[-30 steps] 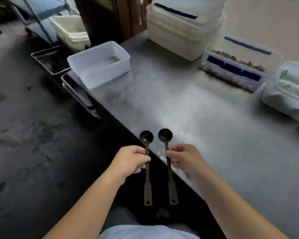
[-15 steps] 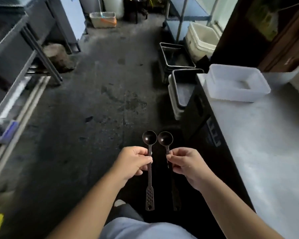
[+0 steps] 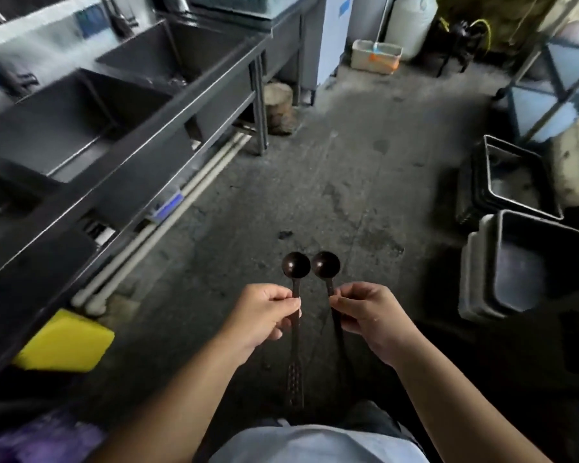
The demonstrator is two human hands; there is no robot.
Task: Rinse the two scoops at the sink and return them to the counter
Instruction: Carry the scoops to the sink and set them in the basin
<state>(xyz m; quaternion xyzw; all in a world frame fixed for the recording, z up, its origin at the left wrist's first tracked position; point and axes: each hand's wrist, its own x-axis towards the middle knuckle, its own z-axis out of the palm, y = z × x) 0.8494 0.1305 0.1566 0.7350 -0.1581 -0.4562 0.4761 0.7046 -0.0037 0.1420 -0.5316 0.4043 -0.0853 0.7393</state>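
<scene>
Fingers (image 3: 290,300) of the left hand (image 3: 261,315) and right hand (image 3: 365,312) each pinch a scoop (image 3: 296,265) handle, bowls up and apart, right of the sink (image 3: 81,128), likely keeping residue contained.

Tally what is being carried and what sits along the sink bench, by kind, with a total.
Dark scoops: 2, left scoop in the left hand, right scoop in the right hand
Steel sink basins clearly in view: 2, near basin, far basin
Yellow sponge: 1
Total: 5
</scene>
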